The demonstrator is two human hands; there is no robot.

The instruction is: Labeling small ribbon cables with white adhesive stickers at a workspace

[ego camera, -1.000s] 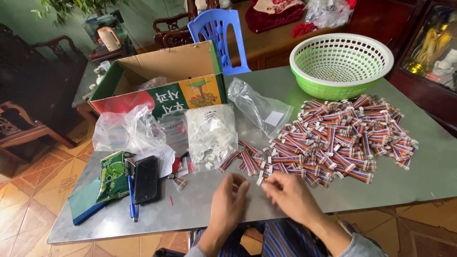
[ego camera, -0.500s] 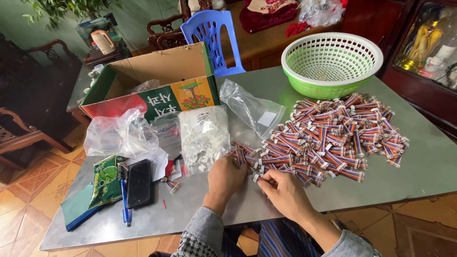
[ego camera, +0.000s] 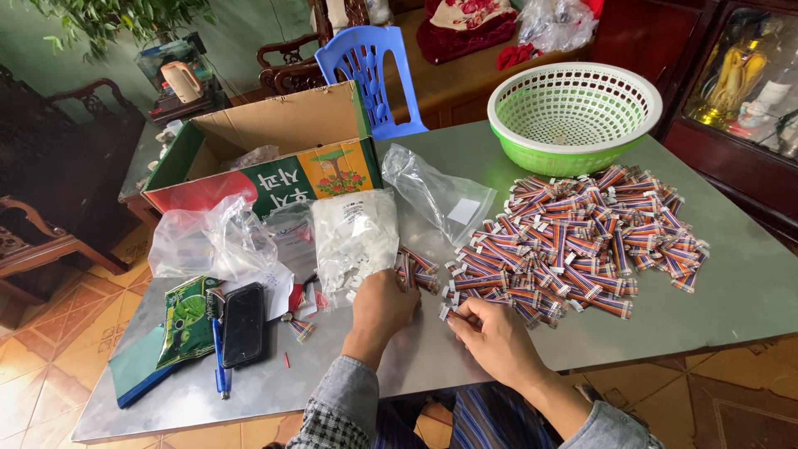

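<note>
A head-worn camera looks down on a grey metal table (ego camera: 731, 291) where a person in a checked shirt works with 2 bare hands.

The left hand (ego camera: 381, 306) rests on the table with its fingers curled around the lower corner of a clear plastic bag of small white connectors (ego camera: 356, 237). A few loose striped cable pieces (ego camera: 418, 270) lie just beside its fingertips.

The right hand (ego camera: 490, 333) sits near the left, fingers bent and pinched together on 1 short multicoloured ribbon cable with white end plugs (ego camera: 449, 313), held at the near edge of the heap.

That heap, a large pile of ribbon cables (ego camera: 582, 241), spreads across the middle and right of the table, just past the right hand. Behind it stands a green and white plastic colander basket (ego camera: 573, 112).

To the left of the connector bag lie a crumpled clear bag (ego camera: 212, 241) and another clear plastic bag (ego camera: 436, 195) between the connector bag and the pile. An open cardboard box (ego camera: 266, 145) stands at the far left of the table.

Near the left edge are a black phone (ego camera: 243, 324), a blue pen (ego camera: 219, 349) and a green packet (ego camera: 187, 320). A blue plastic chair (ego camera: 366, 71) stands beyond the box.
</note>
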